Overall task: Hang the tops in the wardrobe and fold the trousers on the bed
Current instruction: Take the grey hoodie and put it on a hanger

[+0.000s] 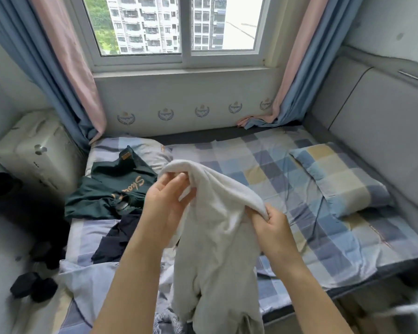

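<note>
Both hands hold a white garment [217,227] up above the bed [287,179]: the left hand [165,203] has its fingers loosely curled on the upper edge, and the right hand [269,225] is closed tight on a fold of the cloth. The rest of it hangs down between the forearms. A dark green top [114,186] with orange lettering lies spread near the pillow [140,150] on the left, with a navy garment [118,237] just beside it.

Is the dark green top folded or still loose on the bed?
Loose: the dark green top lies crumpled and spread on the bed, with no neat folds.
</note>
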`<state>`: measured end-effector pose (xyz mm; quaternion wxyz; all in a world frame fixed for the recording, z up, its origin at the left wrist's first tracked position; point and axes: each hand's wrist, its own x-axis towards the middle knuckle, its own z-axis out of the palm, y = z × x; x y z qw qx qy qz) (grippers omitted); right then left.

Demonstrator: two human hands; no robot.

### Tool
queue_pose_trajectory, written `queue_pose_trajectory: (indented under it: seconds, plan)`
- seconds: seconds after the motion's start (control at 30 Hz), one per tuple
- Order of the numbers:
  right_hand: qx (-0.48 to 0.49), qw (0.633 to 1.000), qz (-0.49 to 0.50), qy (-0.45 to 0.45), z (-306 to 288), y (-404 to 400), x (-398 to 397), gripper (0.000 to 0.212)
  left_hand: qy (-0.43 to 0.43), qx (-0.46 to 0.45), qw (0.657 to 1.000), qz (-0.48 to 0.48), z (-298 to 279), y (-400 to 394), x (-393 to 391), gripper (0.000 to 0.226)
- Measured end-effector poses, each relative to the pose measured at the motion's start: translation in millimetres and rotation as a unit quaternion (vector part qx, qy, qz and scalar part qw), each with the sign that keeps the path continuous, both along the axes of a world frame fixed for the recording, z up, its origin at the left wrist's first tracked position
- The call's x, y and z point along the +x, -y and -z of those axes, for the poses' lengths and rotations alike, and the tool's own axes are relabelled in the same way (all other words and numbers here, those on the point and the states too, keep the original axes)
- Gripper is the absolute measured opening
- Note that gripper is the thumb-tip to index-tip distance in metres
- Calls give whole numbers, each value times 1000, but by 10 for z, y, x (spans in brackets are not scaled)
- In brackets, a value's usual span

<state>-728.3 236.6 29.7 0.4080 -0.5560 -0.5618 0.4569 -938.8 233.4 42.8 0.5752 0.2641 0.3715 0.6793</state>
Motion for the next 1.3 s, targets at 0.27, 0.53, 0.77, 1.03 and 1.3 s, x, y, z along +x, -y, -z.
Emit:
queue_pose_trajectory:
  seconds: [0.27, 0.53, 0.77, 1.03, 1.3]
  plan:
    - [-13, 990, 125, -67, -358, 67, 296, 14, -216, -115, 944, 223, 887, 342, 659, 55]
    - [21, 987, 152, -57, -565, 148, 526, 27, -410, -46, 868, 277, 1124, 566, 1139, 44]
    - [10, 990, 141, -31, -480, 42, 814, 15, -191, -195, 948, 162, 944, 455, 1425, 18]
    - [-227, 940, 183, 174, 914, 1150, 1177, 46, -49, -307, 936, 165, 750, 198, 1621, 29]
    - [-230, 951, 201, 57, 1186, 1517, 1527, 14, -45, -308, 920, 239, 586, 240, 2060, 36]
